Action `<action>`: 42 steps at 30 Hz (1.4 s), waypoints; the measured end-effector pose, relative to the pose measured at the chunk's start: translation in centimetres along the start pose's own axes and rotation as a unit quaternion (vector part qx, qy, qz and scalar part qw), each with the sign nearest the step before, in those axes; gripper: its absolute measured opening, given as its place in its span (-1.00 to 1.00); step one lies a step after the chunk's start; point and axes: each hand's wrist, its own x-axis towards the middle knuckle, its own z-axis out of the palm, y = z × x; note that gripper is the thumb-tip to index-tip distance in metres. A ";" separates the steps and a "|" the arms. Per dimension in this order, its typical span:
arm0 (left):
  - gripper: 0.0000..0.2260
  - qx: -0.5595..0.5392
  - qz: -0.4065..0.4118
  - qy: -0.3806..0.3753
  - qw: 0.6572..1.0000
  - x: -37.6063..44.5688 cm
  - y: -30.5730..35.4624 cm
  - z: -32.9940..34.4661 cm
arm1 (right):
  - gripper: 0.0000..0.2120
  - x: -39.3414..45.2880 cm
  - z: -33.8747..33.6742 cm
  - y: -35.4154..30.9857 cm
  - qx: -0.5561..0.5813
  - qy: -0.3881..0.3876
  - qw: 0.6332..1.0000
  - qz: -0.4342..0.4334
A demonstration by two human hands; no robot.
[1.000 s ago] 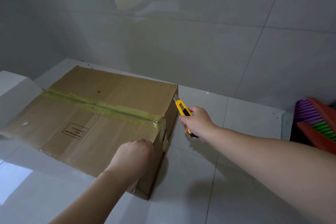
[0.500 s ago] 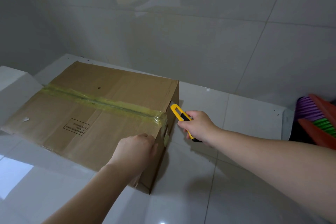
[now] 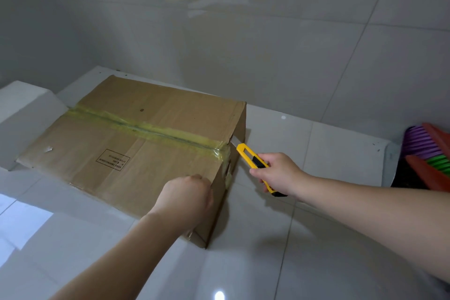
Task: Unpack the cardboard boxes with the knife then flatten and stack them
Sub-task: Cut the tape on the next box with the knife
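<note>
While right hand (image 3: 277,173) grips knife (image 3: 253,162) | left hand (image 3: 186,198) fisted on box (image 3: 136,143) | label (image 3: 113,160) unreadable

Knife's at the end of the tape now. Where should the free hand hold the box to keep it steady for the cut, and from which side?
Hold the box at its near right top corner, coming from above on the near side, where the left hand already rests. The flat top takes downward pressure, and that spot lies off the tape that the knife in the right hand would follow.
</note>
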 end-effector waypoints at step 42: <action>-0.80 -0.019 0.036 0.083 0.996 -0.6 0.0 -0.3 | -0.84 -0.1 0.6 -0.8 -0.132 -0.016 0.991 -0.025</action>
